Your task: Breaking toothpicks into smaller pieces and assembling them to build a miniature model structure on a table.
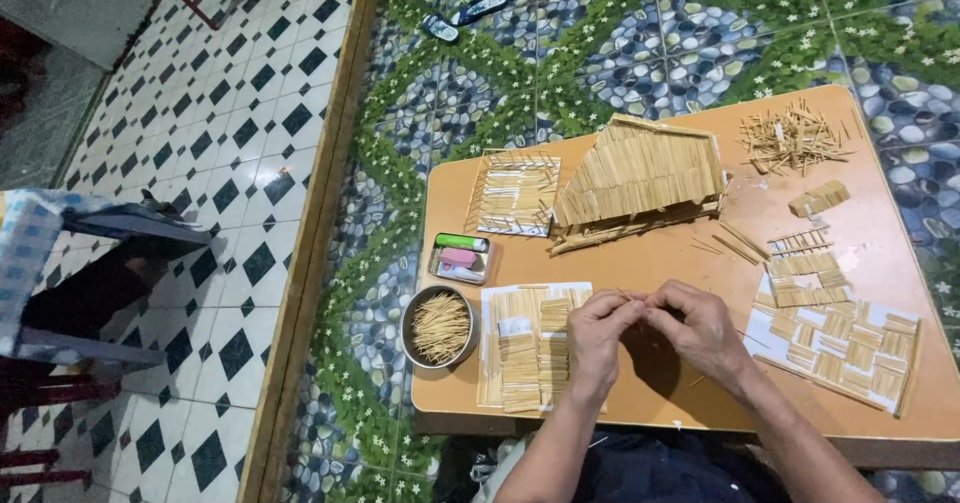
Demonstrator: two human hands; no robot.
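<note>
Over the surface, the left hand and right hand meet, fingers pinched closed on a thin toothpick beside the toothpick bowl.

The low orange table carries a stick house beyond the hands, a bowl of toothpicks to their left, stick panels to their right.

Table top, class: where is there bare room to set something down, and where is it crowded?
Bare wood lies between the stick house and the hands, and along the table edge left of the tin. It is crowded around the bowl of sticks and the glued panels.
</note>
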